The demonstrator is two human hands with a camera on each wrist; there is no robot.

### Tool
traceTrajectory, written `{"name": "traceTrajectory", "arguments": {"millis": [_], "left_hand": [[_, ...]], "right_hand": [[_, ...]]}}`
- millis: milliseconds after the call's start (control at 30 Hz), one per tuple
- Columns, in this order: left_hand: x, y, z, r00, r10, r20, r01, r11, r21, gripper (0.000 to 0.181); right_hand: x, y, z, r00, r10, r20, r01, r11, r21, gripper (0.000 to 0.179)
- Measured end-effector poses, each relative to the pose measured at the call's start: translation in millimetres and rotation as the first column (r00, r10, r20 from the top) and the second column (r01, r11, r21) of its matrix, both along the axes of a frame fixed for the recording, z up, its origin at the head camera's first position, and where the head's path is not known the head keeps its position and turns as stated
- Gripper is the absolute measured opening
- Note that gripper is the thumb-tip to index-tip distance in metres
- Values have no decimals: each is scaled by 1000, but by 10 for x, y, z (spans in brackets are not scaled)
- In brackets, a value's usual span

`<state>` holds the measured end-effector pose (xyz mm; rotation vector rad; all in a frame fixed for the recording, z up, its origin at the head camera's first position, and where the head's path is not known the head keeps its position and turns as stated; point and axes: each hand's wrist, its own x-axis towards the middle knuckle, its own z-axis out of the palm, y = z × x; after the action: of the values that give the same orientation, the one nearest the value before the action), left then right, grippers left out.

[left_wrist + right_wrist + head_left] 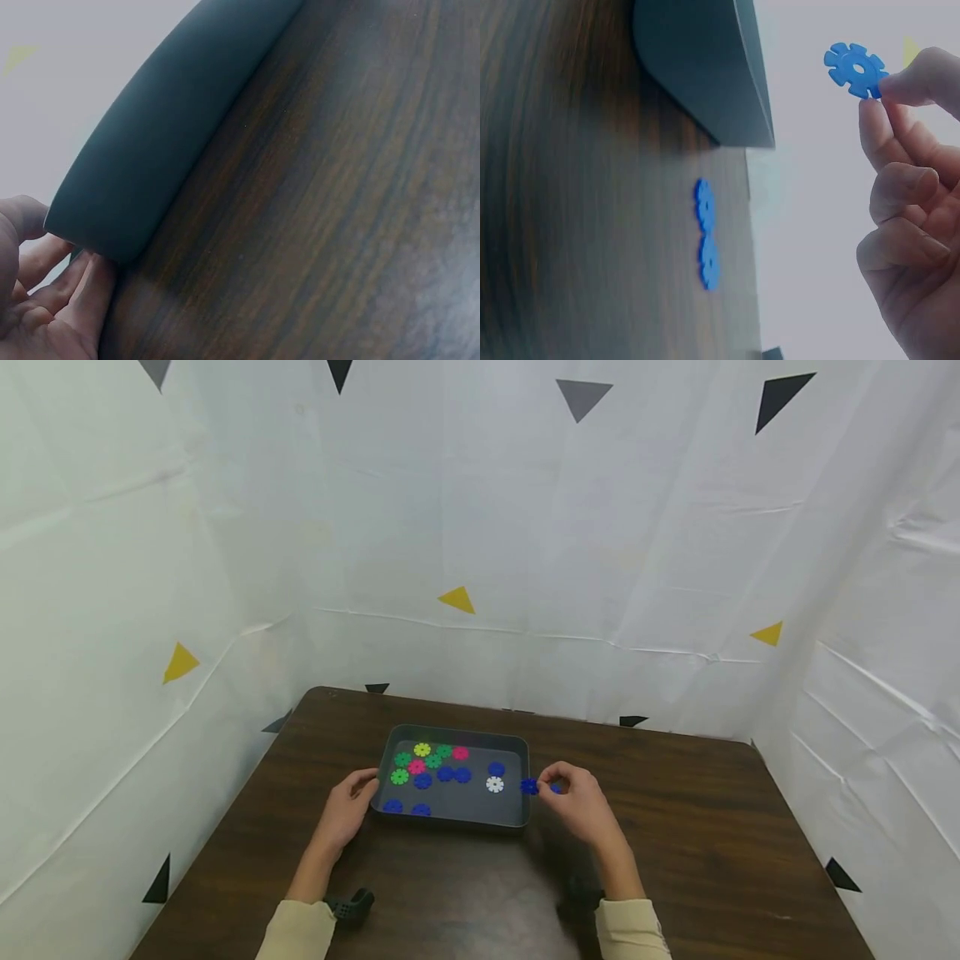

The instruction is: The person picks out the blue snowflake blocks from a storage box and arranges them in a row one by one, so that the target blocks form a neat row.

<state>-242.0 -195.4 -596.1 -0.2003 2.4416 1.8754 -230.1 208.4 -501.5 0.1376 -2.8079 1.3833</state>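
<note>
A dark grey rectangular tray (472, 802) holds several flower-shaped notched plastic discs in blue, green, yellow, pink and white. My left hand (347, 810) grips its left end, with the thumb at the rim and the fingers against the outer wall (127, 187). Between thumb and fingertips, my right hand (579, 806) pinches a blue notched disc (846, 69). In the head view this disc overlaps the tray's right rim; in the right wrist view it is up in the air. Two more blue discs (707, 262) lie on the table, edge to edge, beside the tray.
The tray stands on a dark wood-grain table (697, 827). White sheeting (525, 527) with grey, black and yellow triangles hangs behind and at both sides. In the tray, most discs crowd the left half; a white disc (495, 785) lies toward the right.
</note>
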Motion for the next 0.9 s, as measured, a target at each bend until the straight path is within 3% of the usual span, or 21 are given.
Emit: {"name": "traceTrajectory", "arguments": {"millis": [300,600,900], "left_hand": [[-7,5,-23,1000,2,7,-2,1000,-4,47],[-38,-9,3,1000,-7,2,7,1000,1,48],[-30,2,-20,1000,-2,10,2,1000,2,47]], "right_hand": [[-26,275,-95,999,-16,-40,15,1000,-26,9],[-45,539,-182,993,-110,-40,107,993,-58,12],[-22,708,-276,979,-203,33,204,978,-31,20]]}}
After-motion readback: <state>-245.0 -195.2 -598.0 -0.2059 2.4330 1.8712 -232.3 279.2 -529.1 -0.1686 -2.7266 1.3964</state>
